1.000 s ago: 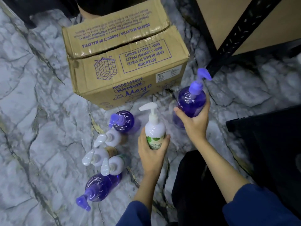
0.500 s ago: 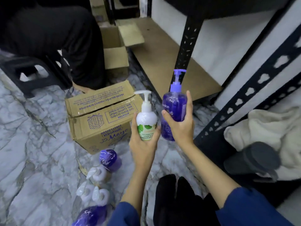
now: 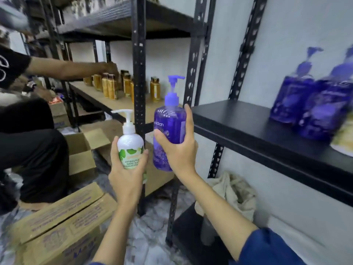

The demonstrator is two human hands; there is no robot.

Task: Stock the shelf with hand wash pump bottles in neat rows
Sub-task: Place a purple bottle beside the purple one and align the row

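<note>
I'm holding a purple pump bottle (image 3: 170, 129) upright in my right hand (image 3: 180, 150), fingers wrapped round its body, just left of the black shelf (image 3: 248, 123). My left hand (image 3: 127, 170) grips a white pump bottle (image 3: 130, 148), further left of the shelf. On the shelf's far right stand blurry purple bottles (image 3: 313, 96), probably three. Cardboard box (image 3: 61, 222) on the floor, lower left of the shelf.

Even indoor light; edges bent, blurred, perhaps by motion.
</note>
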